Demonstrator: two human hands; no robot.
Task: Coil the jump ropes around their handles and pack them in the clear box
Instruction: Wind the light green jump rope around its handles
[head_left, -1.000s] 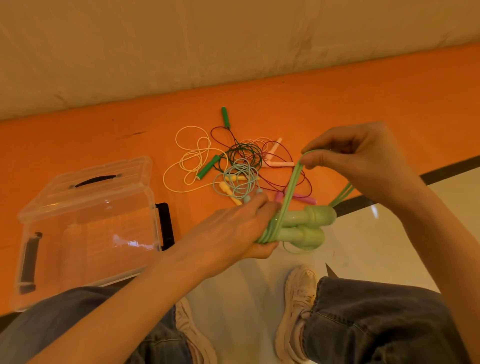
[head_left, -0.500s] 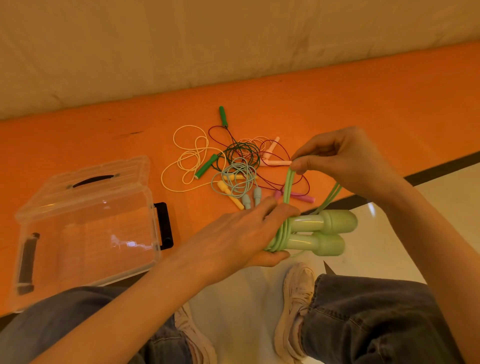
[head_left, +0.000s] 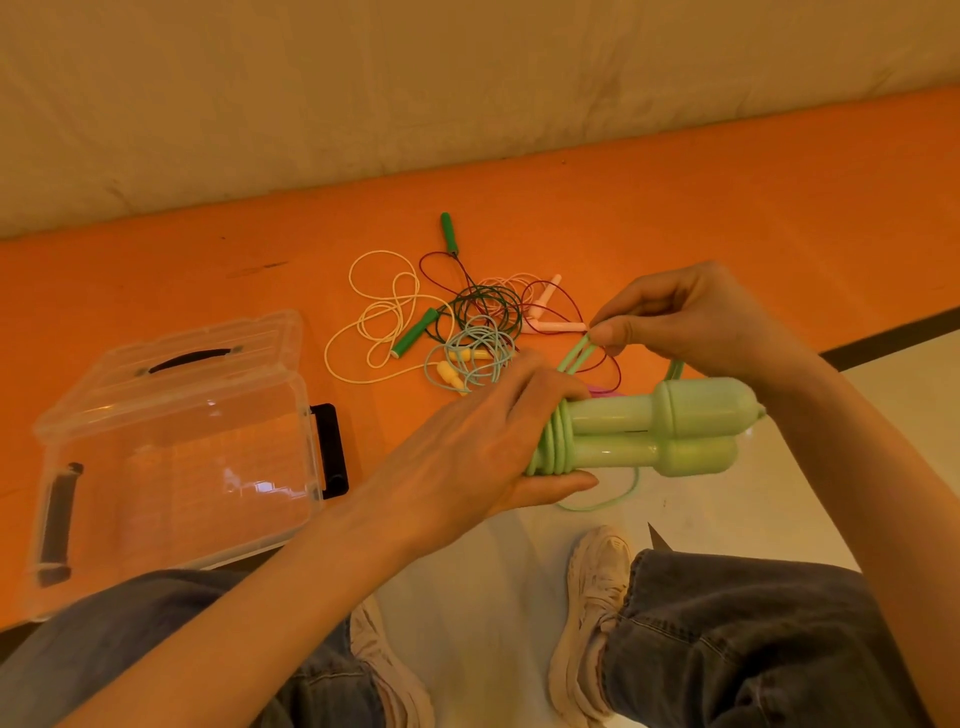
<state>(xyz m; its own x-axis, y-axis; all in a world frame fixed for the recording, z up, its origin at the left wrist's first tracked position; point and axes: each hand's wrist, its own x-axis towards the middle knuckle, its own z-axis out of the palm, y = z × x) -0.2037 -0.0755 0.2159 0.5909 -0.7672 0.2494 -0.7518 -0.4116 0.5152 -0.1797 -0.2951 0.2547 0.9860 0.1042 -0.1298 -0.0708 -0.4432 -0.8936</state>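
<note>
Left hand: the left hand clamps the two pale green handles side by side, fingers curled over the narrow ends, thumb underneath. Likely so the pair acts as one spool while the cord goes on.
Right hand: the right hand pinches a doubled strand of the green cord just above the handles, drawn taut, which should keep the turns tight.
Wraps: several turns sit on the handles right beside the left fingers; a slack loop hangs below — so coiling is under way, not finished.
Clear box: the clear box sits well left of the handles, lid raised (ready for packing), nothing visible inside.
Waiting pile: the tangled ropes lie beyond the handles on the orange mat.
Hard to tell: the handles' narrow ends are buried in the left palm, the free cord runs behind the right wrist, and in the tangle which cord belongs to which handle cannot be sorted out.
</note>
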